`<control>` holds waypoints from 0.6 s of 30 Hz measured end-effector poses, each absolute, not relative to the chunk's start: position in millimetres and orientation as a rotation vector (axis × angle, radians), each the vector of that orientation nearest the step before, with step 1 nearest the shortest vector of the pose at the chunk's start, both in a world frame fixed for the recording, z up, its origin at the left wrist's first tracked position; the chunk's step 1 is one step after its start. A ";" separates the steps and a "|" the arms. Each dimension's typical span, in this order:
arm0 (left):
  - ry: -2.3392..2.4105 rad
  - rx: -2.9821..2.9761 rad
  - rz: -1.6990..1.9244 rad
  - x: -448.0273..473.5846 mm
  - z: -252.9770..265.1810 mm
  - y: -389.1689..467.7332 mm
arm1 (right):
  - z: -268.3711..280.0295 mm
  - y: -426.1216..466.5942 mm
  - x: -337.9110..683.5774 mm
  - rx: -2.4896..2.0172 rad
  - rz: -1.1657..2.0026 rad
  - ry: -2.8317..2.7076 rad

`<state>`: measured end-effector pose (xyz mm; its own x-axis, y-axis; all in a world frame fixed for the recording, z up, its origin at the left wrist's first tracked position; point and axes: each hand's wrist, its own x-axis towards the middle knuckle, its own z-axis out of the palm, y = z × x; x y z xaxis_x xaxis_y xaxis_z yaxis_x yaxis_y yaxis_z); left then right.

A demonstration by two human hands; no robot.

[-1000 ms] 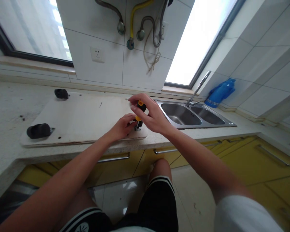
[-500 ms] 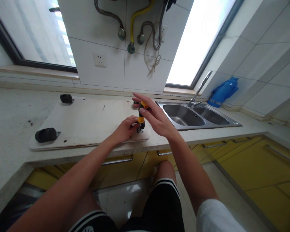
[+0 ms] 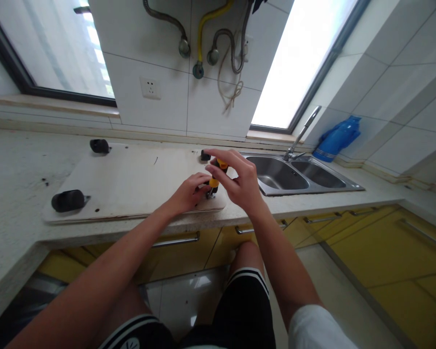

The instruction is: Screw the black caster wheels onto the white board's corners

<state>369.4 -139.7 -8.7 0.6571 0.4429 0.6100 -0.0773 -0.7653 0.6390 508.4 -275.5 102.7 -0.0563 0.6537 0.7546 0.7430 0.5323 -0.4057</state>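
A yellow-and-black screwdriver (image 3: 214,182) stands tilted to the right, its tip down at the metal bracket of a black caster (image 3: 215,189) on the board's near right corner. My right hand (image 3: 242,184) is closed around its handle from the right, thumb and fingers curled. My left hand (image 3: 186,195) rests on the white board (image 3: 131,179), its fingertips pinched at that caster beside the screwdriver's shaft. The fingers partly hide the caster and any screw there. Other black casters sit at the near left corner (image 3: 68,200), far left corner (image 3: 100,146) and far right corner (image 3: 205,155).
The board lies on a pale countertop (image 3: 14,179). To the right are a double steel sink (image 3: 276,174) with a tap (image 3: 301,133) and a blue bundle (image 3: 337,138). Hoses (image 3: 232,48) hang on the tiled wall. Yellow cabinets with a metal handle (image 3: 178,241) are below.
My right hand has gone from fingers stretched beside the screwdriver to curled around its handle. The handle leans further right. My left hand stays at the caster.
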 end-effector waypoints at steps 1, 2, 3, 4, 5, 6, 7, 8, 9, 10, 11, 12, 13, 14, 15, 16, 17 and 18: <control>0.297 2.234 1.061 369.6 -8.6 -139.5 | 99.9 -274.0 505.2 -1.223 -0.263 -1.674; 0.312 2.240 1.071 369.7 -8.6 -139.3 | 98.3 -273.0 501.6 -1.262 -0.394 -1.613; 0.323 2.245 1.072 369.9 -8.7 -139.2 | 98.5 -272.9 498.4 -1.285 -0.475 -1.601; 0.332 2.249 1.063 369.9 -8.9 -139.0 | 100.8 -273.8 496.2 -1.285 -0.492 -1.645; 0.337 2.251 1.050 369.9 -9.1 -138.8 | 105.0 -275.6 495.7 -1.266 -0.442 -1.733; 0.337 2.254 1.036 369.8 -9.3 -138.6 | 110.2 -277.7 497.0 -1.229 -0.335 -1.841; 0.329 2.255 1.030 369.7 -9.4 -138.4 | 115.7 -279.9 500.1 -1.179 -0.192 -1.944; 0.316 2.257 1.033 369.5 -9.3 -138.2 | 120.4 -281.5 504.4 -1.118 -0.044 -2.031; 0.300 2.258 1.042 369.4 -9.1 -138.1 | 123.6 -282.3 509.2 -1.059 0.065 -2.085; 0.287 2.261 1.054 369.2 -8.6 -138.1 | 124.8 -282.4 514.0 -1.023 0.098 -2.092; 0.283 2.262 1.063 368.9 -8.1 -138.4 | 124.0 -281.8 517.9 -1.028 0.045 -2.053; 0.287 2.263 1.065 368.4 -7.5 -138.8 | 121.7 -281.3 520.8 -1.065 -0.072 -1.977; 0.297 2.263 1.064 367.9 -7.0 -139.5 | 118.4 -281.1 522.3 -1.122 -0.214 -1.883; 0.306 2.259 1.060 367.2 -6.6 -140.3 | 115.1 -281.9 522.6 -1.182 -0.341 -1.796; 0.313 2.249 1.052 366.3 -6.4 -141.3 | 112.2 -283.7 522.1 -1.234 -0.424 -1.745; 0.323 2.232 1.036 365.4 -6.4 -142.3 | 110.0 -286.7 521.2 -1.267 -0.450 -1.744; 0.337 2.211 1.015 364.6 -6.5 -143.3 | 108.8 -290.6 520.3 -1.272 -0.420 -1.780; 0.358 2.192 0.994 363.7 -6.7 -144.3 | 108.1 -294.8 519.8 -1.254 -0.347 -1.832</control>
<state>363.7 -144.3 -6.7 0.6683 0.4989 0.5518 -0.0325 -0.7215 0.6917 519.8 -294.8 108.1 -0.1196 0.6191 0.7762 0.8603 0.4549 -0.2302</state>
